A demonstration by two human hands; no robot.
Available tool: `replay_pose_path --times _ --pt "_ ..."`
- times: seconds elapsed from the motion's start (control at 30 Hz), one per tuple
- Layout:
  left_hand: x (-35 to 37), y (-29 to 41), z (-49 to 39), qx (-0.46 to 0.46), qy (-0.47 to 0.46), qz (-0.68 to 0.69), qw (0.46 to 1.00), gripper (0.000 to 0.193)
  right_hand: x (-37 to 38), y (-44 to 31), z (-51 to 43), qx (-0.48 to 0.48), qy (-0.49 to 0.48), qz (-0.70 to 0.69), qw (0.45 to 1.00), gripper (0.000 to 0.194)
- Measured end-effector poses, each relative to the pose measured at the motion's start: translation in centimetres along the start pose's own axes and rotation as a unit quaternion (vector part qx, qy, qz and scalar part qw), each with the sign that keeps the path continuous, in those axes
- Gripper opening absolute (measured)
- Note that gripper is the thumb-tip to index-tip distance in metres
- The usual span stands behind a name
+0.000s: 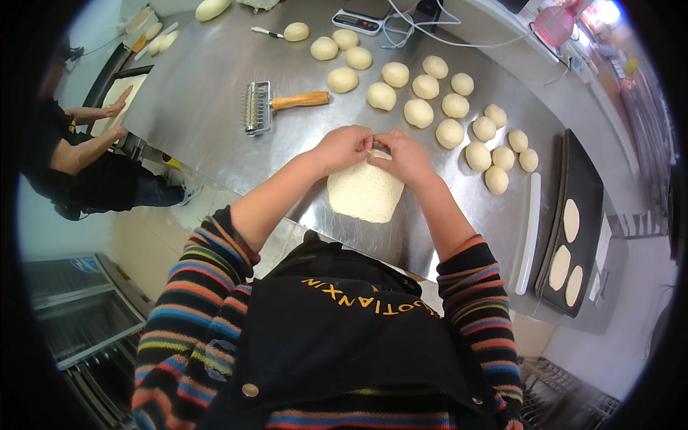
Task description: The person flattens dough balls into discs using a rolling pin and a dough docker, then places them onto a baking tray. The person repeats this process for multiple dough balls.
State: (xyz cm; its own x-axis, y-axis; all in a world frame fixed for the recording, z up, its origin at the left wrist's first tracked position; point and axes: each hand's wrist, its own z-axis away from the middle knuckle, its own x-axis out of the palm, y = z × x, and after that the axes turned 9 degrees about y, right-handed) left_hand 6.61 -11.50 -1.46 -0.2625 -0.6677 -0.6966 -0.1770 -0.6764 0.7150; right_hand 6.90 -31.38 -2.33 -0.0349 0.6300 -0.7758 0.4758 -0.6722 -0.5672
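Note:
A flat sheet of dough (365,193), dotted with small pricked holes, lies on the steel worktable before me. My left hand (346,144) pinches its far edge, fingertips and thumb together. Close beside it, my right hand (400,153) grips the same far edge, with the thumb resting on the dough's upper face. The fingers hide part of that edge. Beyond my left hand rests a dough docker (257,108), a spiked metal roller with a wooden handle (300,100). Several round dough balls (418,113) sit past my right hand.
At the right, a black baking tray (583,177) holds three flat dough ovals, beside a white rod (529,234). A digital scale (359,21) and white cables (411,24) lie at the back. On the left, a co-worker (91,140) presses dough in another tray (115,102).

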Motion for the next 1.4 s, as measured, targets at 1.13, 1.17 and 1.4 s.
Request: replay_pose_path --times 1.13,1.17,1.4 --pt "-0.1 2.6 9.6 -0.076 0.01 0.307 0.948 0.028 -3.1 -0.8 5.7 0.189 -0.071 -0.254 0.946 0.014" --pt "-0.6 3.1 10.0 -0.068 0.01 0.305 0.95 0.029 -3.9 -1.4 6.4 0.172 -0.063 -0.286 0.941 0.012" --pt "-3.8 8.9 13.1 -0.018 0.028 0.299 0.954 0.029 -11.0 -6.4 9.9 0.197 -0.067 -0.46 0.863 0.014"
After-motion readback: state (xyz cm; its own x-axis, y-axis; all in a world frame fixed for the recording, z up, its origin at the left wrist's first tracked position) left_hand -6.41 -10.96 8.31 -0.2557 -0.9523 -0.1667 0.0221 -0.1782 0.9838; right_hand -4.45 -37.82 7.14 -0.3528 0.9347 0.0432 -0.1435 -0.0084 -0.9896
